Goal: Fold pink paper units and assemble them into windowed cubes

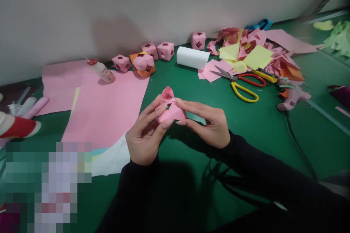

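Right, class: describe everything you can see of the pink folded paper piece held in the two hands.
The pink paper piece is a small folded form, matte like craft paper, with creased flaps and a pointed top that shows an opening with a darker red inside. It is held just above the green table, in front of the pink sheet. The left hand pinches its lower left side; the right hand lays its fingers over its right side.

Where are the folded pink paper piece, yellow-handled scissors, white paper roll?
folded pink paper piece [170,111], head view, middle fold.
yellow-handled scissors [244,93], head view, yellow handle loop.
white paper roll [193,57], head view, side.
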Demonstrator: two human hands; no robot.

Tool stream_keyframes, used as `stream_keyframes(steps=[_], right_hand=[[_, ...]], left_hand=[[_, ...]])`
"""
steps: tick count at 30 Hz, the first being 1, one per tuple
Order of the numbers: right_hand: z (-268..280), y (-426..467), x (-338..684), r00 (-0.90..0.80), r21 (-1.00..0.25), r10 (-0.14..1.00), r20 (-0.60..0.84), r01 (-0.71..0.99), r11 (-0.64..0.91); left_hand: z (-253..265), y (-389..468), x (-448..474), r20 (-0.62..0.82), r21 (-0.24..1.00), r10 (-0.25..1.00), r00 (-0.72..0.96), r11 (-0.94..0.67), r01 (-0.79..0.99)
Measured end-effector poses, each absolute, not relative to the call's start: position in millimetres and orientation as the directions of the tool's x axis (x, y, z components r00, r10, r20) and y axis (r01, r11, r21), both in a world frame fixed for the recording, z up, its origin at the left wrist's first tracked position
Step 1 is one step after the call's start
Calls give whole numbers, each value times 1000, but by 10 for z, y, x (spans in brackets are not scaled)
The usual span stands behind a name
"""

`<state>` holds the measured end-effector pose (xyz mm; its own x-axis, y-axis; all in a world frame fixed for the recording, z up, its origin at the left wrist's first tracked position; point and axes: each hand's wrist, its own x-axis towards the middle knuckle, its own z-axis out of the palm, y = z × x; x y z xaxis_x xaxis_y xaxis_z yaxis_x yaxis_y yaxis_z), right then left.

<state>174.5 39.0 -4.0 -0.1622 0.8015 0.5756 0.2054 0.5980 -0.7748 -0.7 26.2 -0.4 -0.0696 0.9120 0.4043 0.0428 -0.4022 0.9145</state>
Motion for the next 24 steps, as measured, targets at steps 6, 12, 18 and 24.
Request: stream_keyframes(steps=[6,12,18,24], right_hand=[[-33,371,1744,-157,-816,834,529,173,551],[-68,440,1738,-82,-946,951,297,-160,282],[-57,548,1771,-250,-888,956,-154,-389,-245],[-44,596,1843,-491,-681,805,-334,-465,-566]], left_hand=[[21,258,-3,370,929,927,-59,-368,47],[-34,258,-8,521,839,851,-71,-495,228],[-87,251,-16,672,667,739,48,-632,395],[-86,251,1,686,634,720,102,-661,402]])
